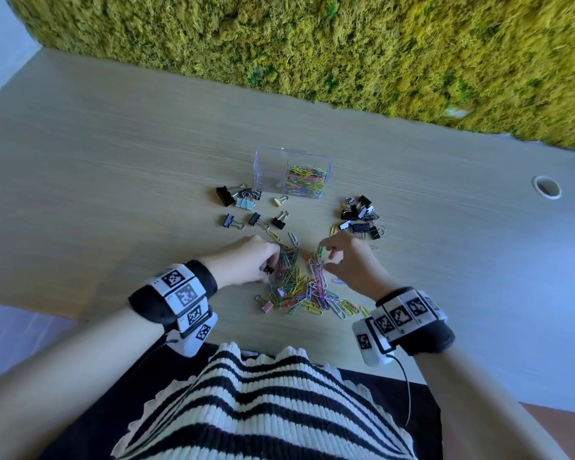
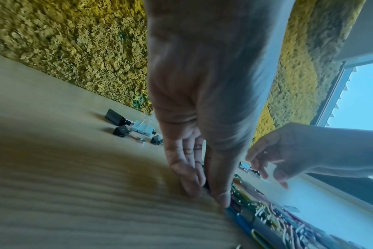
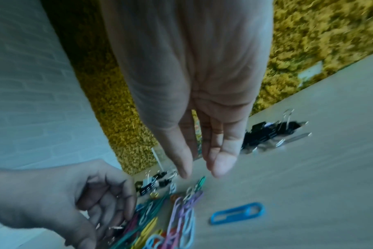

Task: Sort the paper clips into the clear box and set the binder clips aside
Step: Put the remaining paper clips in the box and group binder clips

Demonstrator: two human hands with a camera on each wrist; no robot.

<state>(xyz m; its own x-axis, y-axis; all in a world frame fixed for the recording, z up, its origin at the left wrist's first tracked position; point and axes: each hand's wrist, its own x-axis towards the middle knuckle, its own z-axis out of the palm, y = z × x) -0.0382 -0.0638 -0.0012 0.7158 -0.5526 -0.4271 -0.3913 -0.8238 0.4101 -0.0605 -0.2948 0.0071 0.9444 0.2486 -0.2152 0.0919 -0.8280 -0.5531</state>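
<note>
Striped knitwear (image 1: pixel 263 403) was seen nearest. Loose paper clips (image 1: pixel 299 287) were heaped on the tabletop (image 1: pixel 113 167); a black binder clip (image 1: pixel 268 269) was pinched by the left hand (image 1: pixel 246 260), while the right hand (image 1: pixel 349 260) was held released above them. More clips were held in the clear box (image 1: pixel 292 171).

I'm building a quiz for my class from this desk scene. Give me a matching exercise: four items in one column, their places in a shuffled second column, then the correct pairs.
Items
1. clear plastic box
2. pink binder clip
3. heap of black binder clips
4. small black binder clip

Places
A. at the left hand, by its fingers
B. right of the box, beyond the right hand
C. behind all the clips, partly filled with coloured paper clips
D. at the near left edge of the loose pile of coloured paper clips

Pairs: 1-C, 2-D, 3-B, 4-A
</note>
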